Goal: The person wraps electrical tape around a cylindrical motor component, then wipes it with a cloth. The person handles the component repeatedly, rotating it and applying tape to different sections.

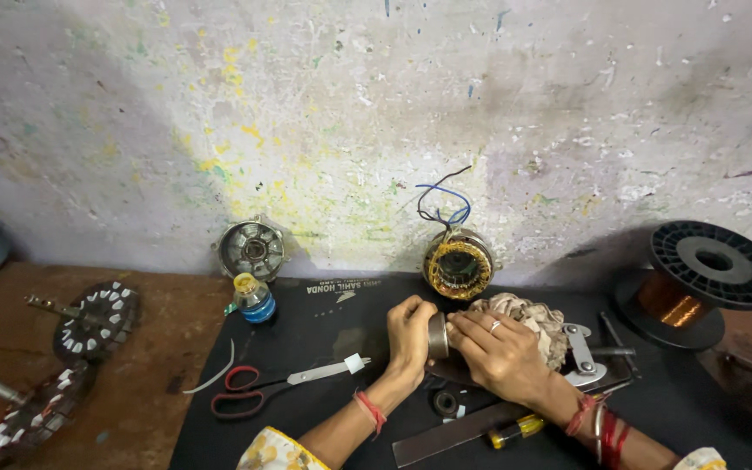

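Observation:
My left hand (409, 338) and my right hand (500, 352) meet over a black mat (306, 418). Both close around a small round metal part (438, 336), a ring-like motor piece, with the left thumb and right fingers on its rim. Right behind my right hand lies a crumpled grey cloth (533, 318). A metal winding jig (587, 359) sits under and to the right of that hand. A wound stator (458, 265) with yellow copper coils and loose blue and black wires leans on the wall just beyond my hands.
Red-handled scissors (258, 390), a small bottle (254, 298), a metal motor housing (252, 250), a copper wire spool (698, 287) at right, two bare stator cores (96, 320) at left, a yellow-handled screwdriver (515, 429), a flat metal bar (450, 439) and a small black ring (446, 402).

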